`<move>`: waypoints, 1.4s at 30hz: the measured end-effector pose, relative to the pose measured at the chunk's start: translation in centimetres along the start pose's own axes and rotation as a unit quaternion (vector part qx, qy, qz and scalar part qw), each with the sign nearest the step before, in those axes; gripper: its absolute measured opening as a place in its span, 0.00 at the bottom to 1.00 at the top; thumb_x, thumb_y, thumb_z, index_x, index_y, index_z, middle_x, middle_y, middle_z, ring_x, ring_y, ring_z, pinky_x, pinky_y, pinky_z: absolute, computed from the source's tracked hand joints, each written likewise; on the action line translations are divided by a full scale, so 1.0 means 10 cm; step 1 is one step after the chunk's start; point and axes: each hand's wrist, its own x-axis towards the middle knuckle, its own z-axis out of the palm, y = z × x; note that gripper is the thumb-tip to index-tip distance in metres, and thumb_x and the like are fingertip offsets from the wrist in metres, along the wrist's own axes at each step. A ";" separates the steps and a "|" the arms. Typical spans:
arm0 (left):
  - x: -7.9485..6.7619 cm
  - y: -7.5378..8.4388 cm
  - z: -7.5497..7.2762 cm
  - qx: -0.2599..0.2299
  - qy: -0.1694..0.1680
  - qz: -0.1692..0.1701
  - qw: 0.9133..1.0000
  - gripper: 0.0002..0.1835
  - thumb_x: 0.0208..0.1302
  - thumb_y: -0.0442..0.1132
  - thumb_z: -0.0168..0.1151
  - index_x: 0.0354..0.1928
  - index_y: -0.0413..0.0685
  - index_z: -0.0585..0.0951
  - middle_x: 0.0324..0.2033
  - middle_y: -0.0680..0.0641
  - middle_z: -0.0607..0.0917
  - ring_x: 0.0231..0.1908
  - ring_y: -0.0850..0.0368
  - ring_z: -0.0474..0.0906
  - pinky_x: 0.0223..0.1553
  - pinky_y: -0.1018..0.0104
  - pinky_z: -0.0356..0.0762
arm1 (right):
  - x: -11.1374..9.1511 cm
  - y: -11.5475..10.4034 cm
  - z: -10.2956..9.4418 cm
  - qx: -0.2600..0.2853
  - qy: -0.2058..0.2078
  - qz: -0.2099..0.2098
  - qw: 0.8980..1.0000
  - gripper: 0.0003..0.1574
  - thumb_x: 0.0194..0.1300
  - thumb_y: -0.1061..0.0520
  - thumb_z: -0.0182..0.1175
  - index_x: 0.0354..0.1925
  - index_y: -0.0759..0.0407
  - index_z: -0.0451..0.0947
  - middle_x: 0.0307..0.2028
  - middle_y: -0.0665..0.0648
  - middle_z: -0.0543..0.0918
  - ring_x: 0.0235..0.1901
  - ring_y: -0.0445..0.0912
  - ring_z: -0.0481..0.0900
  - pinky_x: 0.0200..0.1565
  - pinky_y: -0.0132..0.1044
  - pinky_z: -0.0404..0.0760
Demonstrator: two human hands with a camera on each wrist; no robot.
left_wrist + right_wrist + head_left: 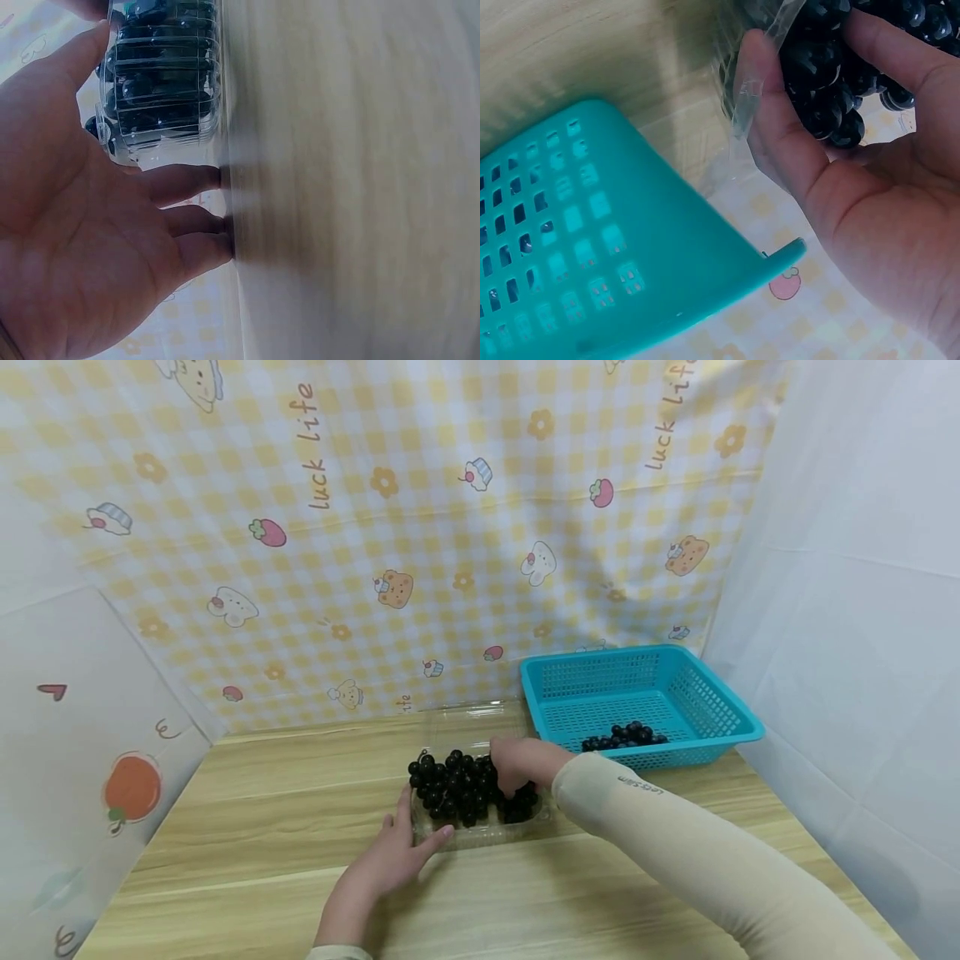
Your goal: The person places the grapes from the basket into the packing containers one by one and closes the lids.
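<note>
Head view: right hand [521, 763] pinches round, glossy black grapes [456, 789] in a clear plastic clamshell box [489, 837]; left hand [392, 857], spread, touches its side; overly tight pinching could burst them.

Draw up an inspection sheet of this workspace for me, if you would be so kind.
Surface: light wood-grain table, with the box and basket resting on it.
Job's things: a clear plastic box holding dark grapes, its lid open behind it; a blue basket to the right, with more grapes near its front wall.
Clutter: nothing seen.
Hands: the left hand is at the box's front left corner, thumb on the front rim; the right hand grips grapes at the box's right end.
Cables: nothing seen.
Surroundings: yellow-and-white checked cloth behind, pale sheets at both sides.
</note>
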 end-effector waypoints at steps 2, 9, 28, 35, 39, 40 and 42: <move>0.00 0.00 0.00 -0.003 0.000 0.001 1.000 0.64 0.71 0.72 0.59 0.86 0.44 0.33 0.77 0.15 0.51 0.77 0.14 0.48 0.73 0.18 0.56 | 0.02 0.01 0.01 -0.003 -0.003 0.000 1.000 0.49 0.67 0.63 0.70 0.79 0.58 0.58 0.39 0.54 0.84 0.19 0.45 0.75 0.21 0.37 0.82; 0.01 -0.01 0.00 -0.008 -0.005 -0.003 1.000 0.64 0.71 0.72 0.59 0.86 0.44 0.32 0.78 0.16 0.50 0.78 0.15 0.48 0.73 0.18 0.55 | 0.07 0.00 0.03 -0.030 -0.027 0.010 0.999 0.49 0.73 0.64 0.61 0.83 0.56 0.50 0.20 0.51 0.72 0.14 0.43 0.64 0.20 0.37 0.76; -0.01 0.02 -0.05 -0.009 -0.019 -0.006 1.000 0.65 0.71 0.73 0.59 0.86 0.46 0.32 0.79 0.17 0.49 0.75 0.12 0.53 0.71 0.16 0.56 | -0.17 0.09 -0.37 -0.015 -0.057 -0.034 0.998 0.44 0.74 0.48 0.66 0.80 0.56 0.63 0.76 0.58 0.72 0.27 0.49 0.83 0.46 0.48 0.91; -0.02 0.03 -0.05 -0.008 -0.017 -0.008 1.000 0.64 0.71 0.72 0.59 0.86 0.45 0.32 0.78 0.15 0.49 0.74 0.11 0.54 0.70 0.15 0.57 | -0.36 0.11 -0.71 -0.014 -0.077 -0.052 0.996 0.45 0.78 0.43 0.61 0.83 0.55 0.58 0.81 0.58 0.65 0.25 0.46 0.78 0.48 0.47 0.89; -0.01 0.03 -0.04 -0.006 -0.018 -0.009 1.000 0.64 0.71 0.73 0.59 0.86 0.46 0.32 0.77 0.14 0.49 0.73 0.10 0.56 0.69 0.14 0.58 | -0.45 0.17 -0.91 -0.030 -0.074 -0.065 0.995 0.43 0.79 0.42 0.60 0.81 0.57 0.61 0.80 0.59 0.66 0.38 0.50 0.86 0.50 0.48 0.91; -0.01 0.03 -0.03 -0.004 -0.017 -0.008 1.000 0.64 0.71 0.73 0.59 0.86 0.46 0.32 0.77 0.14 0.49 0.73 0.10 0.56 0.69 0.14 0.58 | -0.47 0.19 -0.96 -0.036 -0.071 -0.067 0.995 0.42 0.79 0.42 0.60 0.80 0.57 0.63 0.79 0.60 0.68 0.41 0.52 0.87 0.51 0.48 0.91; 0.00 0.02 -0.03 -0.002 -0.016 -0.007 1.000 0.64 0.71 0.73 0.59 0.86 0.46 0.32 0.77 0.14 0.49 0.73 0.10 0.57 0.69 0.14 0.58 | -0.50 0.24 -1.07 -0.055 -0.065 -0.065 0.994 0.37 0.79 0.42 0.59 0.77 0.56 0.68 0.74 0.59 0.73 0.42 0.53 0.87 0.49 0.47 0.91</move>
